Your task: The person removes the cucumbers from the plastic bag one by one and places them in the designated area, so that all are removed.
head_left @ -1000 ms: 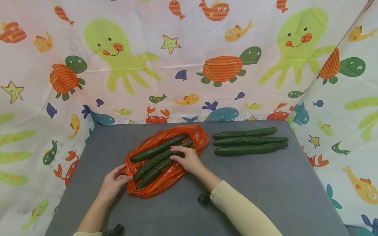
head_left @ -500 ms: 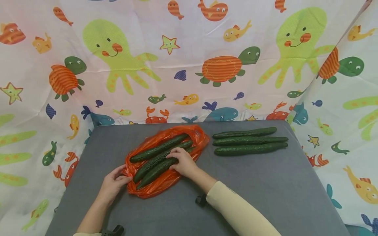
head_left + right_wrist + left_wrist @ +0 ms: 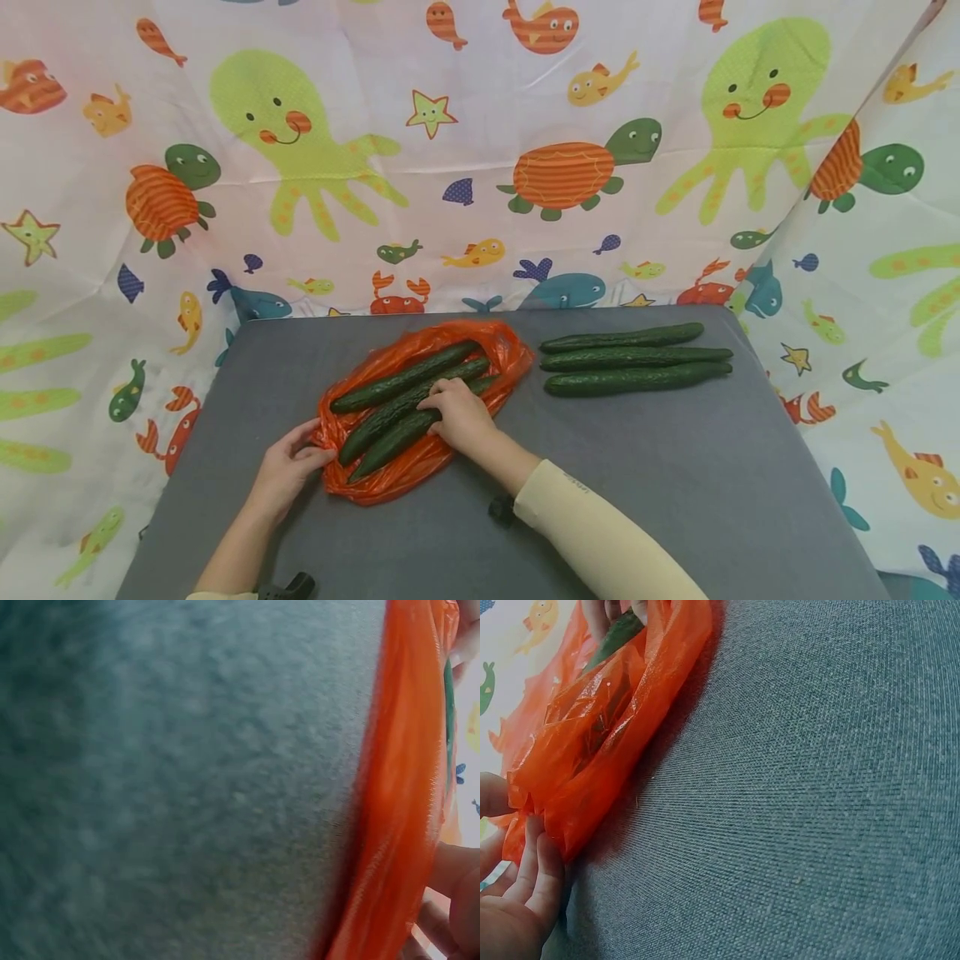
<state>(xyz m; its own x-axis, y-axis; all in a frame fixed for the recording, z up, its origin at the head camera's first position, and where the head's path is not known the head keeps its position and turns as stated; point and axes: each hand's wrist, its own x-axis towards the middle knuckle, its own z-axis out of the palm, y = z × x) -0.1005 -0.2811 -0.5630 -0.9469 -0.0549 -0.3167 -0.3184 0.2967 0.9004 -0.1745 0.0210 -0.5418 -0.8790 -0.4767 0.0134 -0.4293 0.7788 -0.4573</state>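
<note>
In the head view an orange plastic bag (image 3: pixel 411 482) lies spread on the table, its mouth facing up. Three dark green cucumbers rest in it side by side: a back one (image 3: pixel 405 379), a middle one (image 3: pixel 375 427) and a front one (image 3: pixel 393 446). My right hand (image 3: pixel 467 423) grips the front cucumber from above, thumb on its near side and fingers on its far side, hiding part of it. At the bag's left end, my left hand (image 3: pixel 283 468) pinches the gathered plastic, also plain in the left wrist view, where fingers (image 3: pixel 544 874) hold the bag (image 3: pixel 615 780).
Right of the bag, three more cucumbers (image 3: pixel 636 358) lie parallel on the grey table (image 3: pixel 637 467). A white curtain (image 3: pixel 465 150) printed with sea animals hangs behind and along both sides of the table.
My right hand has come down and slightly left, closing its fingers on the front cucumber. The left hand has stayed at the bag's left end.
</note>
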